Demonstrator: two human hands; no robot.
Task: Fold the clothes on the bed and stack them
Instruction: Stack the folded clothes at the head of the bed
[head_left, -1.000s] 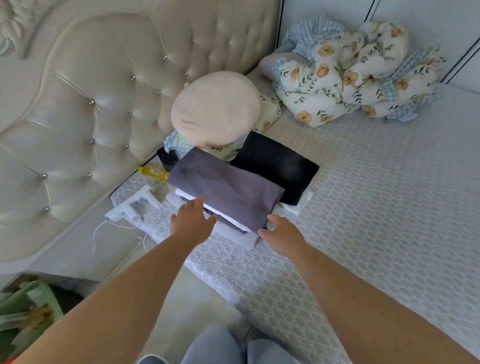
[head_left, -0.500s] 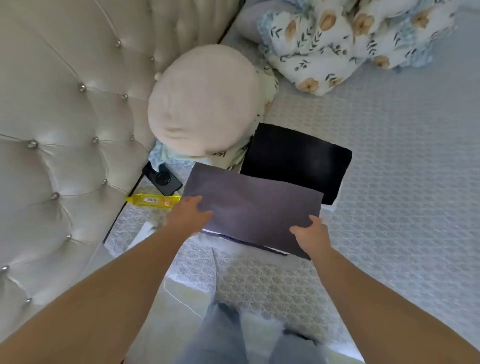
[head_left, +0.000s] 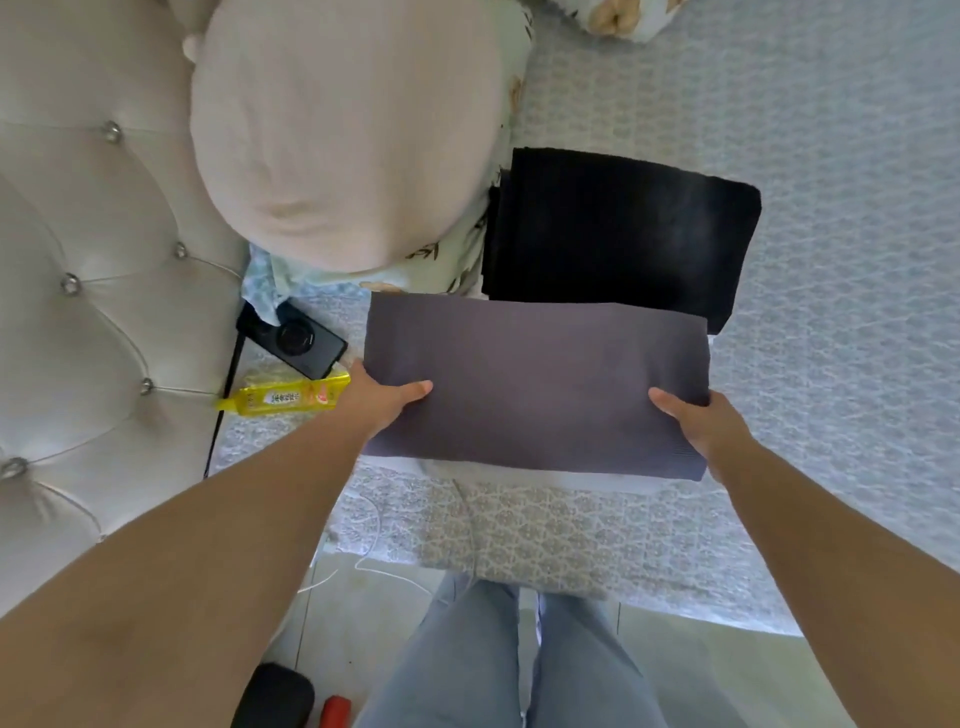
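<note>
Both hands hold a folded grey garment (head_left: 535, 384) that tops a small stack near the edge of the bed (head_left: 810, 156). The left hand (head_left: 376, 402) grips the garment's left side, thumb lying on top of the cloth and the other fingers hidden beneath it. The right hand (head_left: 698, 421) grips the right side the same way, thumb on top, fingers tucked under. Under the grey piece a pale folded layer (head_left: 597, 480) shows along the near edge; how many pieces lie below it cannot be told.

Just behind the stack, touching its far edge, lies a folded black garment (head_left: 618, 234), flat on the patterned bedspread. To its left a round beige cushion (head_left: 343, 130) rests on a floral pillow (head_left: 447, 260), against the tufted cream headboard (head_left: 88, 249).

Left of the grey garment, a black phone (head_left: 298, 340) lies near the headboard, with a dark cable running down from it. A yellow packet (head_left: 285, 397) lies just beside the left hand. White cables trail over the bed's edge to the floor. The person's legs in light blue jeans (head_left: 498, 660) stand at the bedside.
</note>
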